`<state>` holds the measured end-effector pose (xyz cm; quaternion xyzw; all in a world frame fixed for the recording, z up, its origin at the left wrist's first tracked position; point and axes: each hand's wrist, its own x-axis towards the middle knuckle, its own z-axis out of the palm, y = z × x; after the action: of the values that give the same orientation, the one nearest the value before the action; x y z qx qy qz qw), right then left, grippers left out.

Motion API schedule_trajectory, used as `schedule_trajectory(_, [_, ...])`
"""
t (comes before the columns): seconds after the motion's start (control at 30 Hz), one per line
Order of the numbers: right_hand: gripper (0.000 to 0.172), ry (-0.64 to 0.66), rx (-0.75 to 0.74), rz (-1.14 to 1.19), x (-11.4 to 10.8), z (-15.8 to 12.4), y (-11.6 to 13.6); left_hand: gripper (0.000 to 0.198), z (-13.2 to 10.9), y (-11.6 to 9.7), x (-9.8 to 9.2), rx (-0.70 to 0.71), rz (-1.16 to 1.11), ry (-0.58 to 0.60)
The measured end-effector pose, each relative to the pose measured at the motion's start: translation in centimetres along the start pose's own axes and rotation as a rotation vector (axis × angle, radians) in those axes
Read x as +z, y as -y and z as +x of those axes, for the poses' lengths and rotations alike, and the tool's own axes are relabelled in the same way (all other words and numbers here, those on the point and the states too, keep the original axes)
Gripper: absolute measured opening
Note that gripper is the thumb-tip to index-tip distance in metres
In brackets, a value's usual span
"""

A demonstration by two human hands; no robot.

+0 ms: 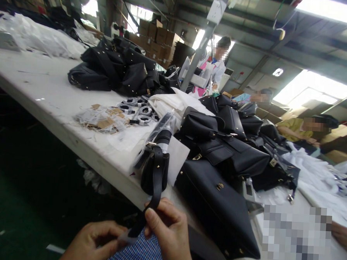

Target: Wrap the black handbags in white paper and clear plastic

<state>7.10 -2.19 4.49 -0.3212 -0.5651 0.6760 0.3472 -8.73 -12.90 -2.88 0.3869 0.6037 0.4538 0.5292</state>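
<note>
A black leather strap (157, 175) with a buckle and small gold studs hangs over the table's front edge from a coiled bundle (164, 137) with a white band. My right hand (171, 230) pinches this strap between thumb and fingers. Lower and to the left, my left hand (98, 238) is closed at the strap's dark end, where a whitish translucent strip (128, 239) shows by the fingertips. Right of the strap lies a large black handbag (213, 202) with a gold emblem, its corner jutting over the edge. Clear plastic (146, 144) lies behind the strap.
On the white table (58, 100) are tags in clear bags (104, 118), coiled straps (145, 111), white sheets (175, 103) and a pile of black bags (115, 67). More bags (239, 153) crowd the right. A metal post (197, 53) rises behind. Several people work beyond.
</note>
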Motion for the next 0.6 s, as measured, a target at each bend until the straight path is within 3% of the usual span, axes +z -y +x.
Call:
schedule_trajectory(0.27, [0.02, -0.025, -0.03, 0.045, 0.1, -0.3, 0.0, 0.032, 0.0, 0.0, 0.4, -0.035, -0.05, 0.001])
schedule_trajectory(0.6, [0.021, -0.058, -0.086, -0.053, 0.2, -0.3, -0.3, 0.029, -0.6, -2.0, 1.1, -0.036, -0.065, -0.093])
